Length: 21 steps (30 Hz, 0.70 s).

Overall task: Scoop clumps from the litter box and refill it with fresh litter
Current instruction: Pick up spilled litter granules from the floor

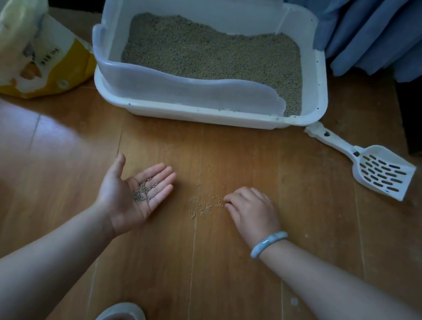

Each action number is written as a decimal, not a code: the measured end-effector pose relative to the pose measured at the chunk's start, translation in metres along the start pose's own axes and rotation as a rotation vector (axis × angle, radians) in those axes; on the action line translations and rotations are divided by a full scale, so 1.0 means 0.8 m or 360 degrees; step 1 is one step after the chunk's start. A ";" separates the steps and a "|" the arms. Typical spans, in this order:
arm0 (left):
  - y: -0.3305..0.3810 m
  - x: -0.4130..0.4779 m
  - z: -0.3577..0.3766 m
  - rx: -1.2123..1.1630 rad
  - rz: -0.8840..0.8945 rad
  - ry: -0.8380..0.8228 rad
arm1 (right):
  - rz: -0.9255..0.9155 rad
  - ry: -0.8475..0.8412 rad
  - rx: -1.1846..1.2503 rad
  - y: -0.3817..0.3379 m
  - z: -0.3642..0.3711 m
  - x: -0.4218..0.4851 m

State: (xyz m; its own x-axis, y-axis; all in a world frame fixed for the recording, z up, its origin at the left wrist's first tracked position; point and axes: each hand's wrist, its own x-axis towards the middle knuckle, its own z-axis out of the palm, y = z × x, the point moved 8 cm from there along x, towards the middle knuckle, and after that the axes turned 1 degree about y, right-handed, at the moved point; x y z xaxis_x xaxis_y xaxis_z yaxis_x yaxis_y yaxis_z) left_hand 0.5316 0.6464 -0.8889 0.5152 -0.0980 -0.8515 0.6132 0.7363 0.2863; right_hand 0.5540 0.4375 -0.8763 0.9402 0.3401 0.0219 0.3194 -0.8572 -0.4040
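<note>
Left hand (133, 197) cradling pellets (143, 192), right hand (251, 212) on floor (186, 279); litter box (200, 115) ahead

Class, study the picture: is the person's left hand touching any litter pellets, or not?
Touching. The head view shows the left hand turned palm up, with a small heap of grey pellets lying directly on its palm and fingers.

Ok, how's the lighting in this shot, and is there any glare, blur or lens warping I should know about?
Head view: dim overall, with a pale sheen on the wooden floor left of centre. Head view: the wide lens bows the litter box rim and the plank seams. Head view: the litter bag at the left edge looks soft, but the pellets in the left hand are readable.
</note>
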 end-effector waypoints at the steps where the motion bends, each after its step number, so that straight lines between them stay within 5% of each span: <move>1: 0.000 0.000 0.001 0.0002 0.0003 -0.0003 | -0.0022 0.0013 0.0000 -0.006 0.003 0.002; 15: 0.003 0.001 -0.007 -0.0029 -0.0008 0.0010 | -0.0138 0.0084 0.0133 -0.067 0.022 0.004; 21: 0.002 0.004 -0.004 -0.0019 -0.0017 0.0005 | -0.0273 -0.0159 -0.0187 -0.085 0.032 0.001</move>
State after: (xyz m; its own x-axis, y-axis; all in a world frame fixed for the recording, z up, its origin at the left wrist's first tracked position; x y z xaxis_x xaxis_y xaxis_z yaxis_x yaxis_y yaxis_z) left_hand 0.5327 0.6493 -0.8925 0.5067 -0.1042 -0.8558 0.6116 0.7431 0.2717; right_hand 0.5305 0.5056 -0.8720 0.8564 0.5162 -0.0122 0.4905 -0.8208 -0.2927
